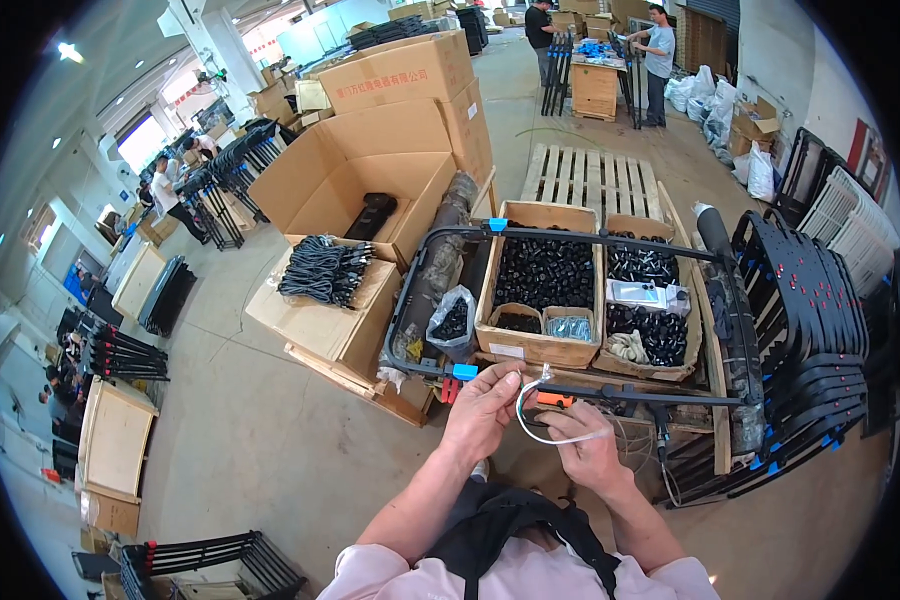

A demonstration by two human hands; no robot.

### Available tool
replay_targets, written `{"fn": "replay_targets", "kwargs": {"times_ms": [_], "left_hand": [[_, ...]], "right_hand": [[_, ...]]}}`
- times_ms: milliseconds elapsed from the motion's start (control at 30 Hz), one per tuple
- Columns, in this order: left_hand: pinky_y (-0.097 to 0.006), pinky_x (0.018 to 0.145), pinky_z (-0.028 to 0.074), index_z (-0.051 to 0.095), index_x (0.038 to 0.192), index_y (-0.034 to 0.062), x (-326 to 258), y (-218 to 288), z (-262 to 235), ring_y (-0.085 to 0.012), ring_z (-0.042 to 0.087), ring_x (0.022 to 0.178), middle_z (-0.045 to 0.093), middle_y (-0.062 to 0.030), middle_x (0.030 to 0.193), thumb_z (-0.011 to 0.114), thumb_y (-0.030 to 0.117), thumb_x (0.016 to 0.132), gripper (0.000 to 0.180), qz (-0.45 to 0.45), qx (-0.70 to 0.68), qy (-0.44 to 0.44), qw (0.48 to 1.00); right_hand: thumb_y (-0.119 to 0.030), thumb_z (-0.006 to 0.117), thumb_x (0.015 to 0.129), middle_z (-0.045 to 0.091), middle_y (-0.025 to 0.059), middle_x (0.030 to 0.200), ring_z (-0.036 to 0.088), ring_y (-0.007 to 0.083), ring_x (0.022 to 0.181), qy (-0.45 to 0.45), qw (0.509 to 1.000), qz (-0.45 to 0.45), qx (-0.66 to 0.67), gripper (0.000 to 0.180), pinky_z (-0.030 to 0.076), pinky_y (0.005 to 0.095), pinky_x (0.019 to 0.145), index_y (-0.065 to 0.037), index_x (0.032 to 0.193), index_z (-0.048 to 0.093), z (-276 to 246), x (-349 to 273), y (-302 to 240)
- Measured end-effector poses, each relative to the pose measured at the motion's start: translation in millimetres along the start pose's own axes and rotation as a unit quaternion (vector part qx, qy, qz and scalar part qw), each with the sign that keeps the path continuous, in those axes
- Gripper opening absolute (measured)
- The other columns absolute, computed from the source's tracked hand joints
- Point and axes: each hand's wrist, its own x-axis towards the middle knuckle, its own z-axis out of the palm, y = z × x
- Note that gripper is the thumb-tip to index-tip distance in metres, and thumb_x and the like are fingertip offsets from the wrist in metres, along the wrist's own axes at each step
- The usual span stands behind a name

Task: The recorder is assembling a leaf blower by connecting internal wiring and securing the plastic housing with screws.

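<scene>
A thin white cable with a green strand bows between my two hands, in front of a black metal frame. My left hand pinches it near its frayed, pale end. Fingers curled, my right hand has the cable running across it. An orange object shows just beyond the right fingertips; whether they touch it I cannot tell. On the frame, one blue clip sits beside my left hand, another blue clip at the far bar.
Inside the frame stand a wooden box of black caps and a carton of small hardware. To the left, bundled black cords lie on a box. Stacked black frames crowd the right. People work farther back.
</scene>
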Motion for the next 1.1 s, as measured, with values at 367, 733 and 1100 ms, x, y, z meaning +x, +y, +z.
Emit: {"fn": "replay_targets", "kwargs": {"times_ms": [367, 733, 1100], "left_hand": [[-0.033, 0.079, 0.060, 0.058, 0.115, 0.0047, 6, -5, -25, -0.0184, 0.072, 0.089, 0.072, -0.0101, 0.104, 0.056, 0.012, 0.108, 0.011, -0.058, 0.066, 0.005, 0.996], [-0.037, 0.086, 0.061, 0.057, 0.114, 0.0052, 0, -4, -41, -0.0203, 0.073, 0.098, 0.070, -0.0103, 0.110, 0.056, 0.011, 0.108, 0.008, -0.049, -0.007, 0.009, 0.999], [-0.033, 0.083, 0.057, 0.065, 0.110, 0.0001, -11, -24, -63, -0.0157, 0.070, 0.089, 0.070, -0.0065, 0.099, 0.057, 0.007, 0.100, 0.014, -0.074, 0.207, 0.009, 0.976]], "right_hand": [[-0.006, 0.072, 0.090, 0.060, 0.0094, 0.082, 0.059, 0.0311, 0.077, -0.009, 0.999, 0.000, 0.032, 0.021, 0.049, 0.0421, 0.072, -0.009, 0.111, 0.077, 16, -2, 5], [-0.007, 0.065, 0.096, 0.062, 0.0111, 0.084, 0.061, 0.0301, 0.079, -0.031, 0.992, 0.087, 0.091, 0.018, 0.049, 0.0398, 0.076, -0.004, 0.111, 0.075, 27, -6, 14], [-0.005, 0.067, 0.095, 0.062, 0.0111, 0.083, 0.061, 0.0301, 0.076, 0.007, 0.990, 0.080, 0.113, 0.018, 0.050, 0.0409, 0.072, -0.005, 0.111, 0.075, 42, -7, 11]]}}
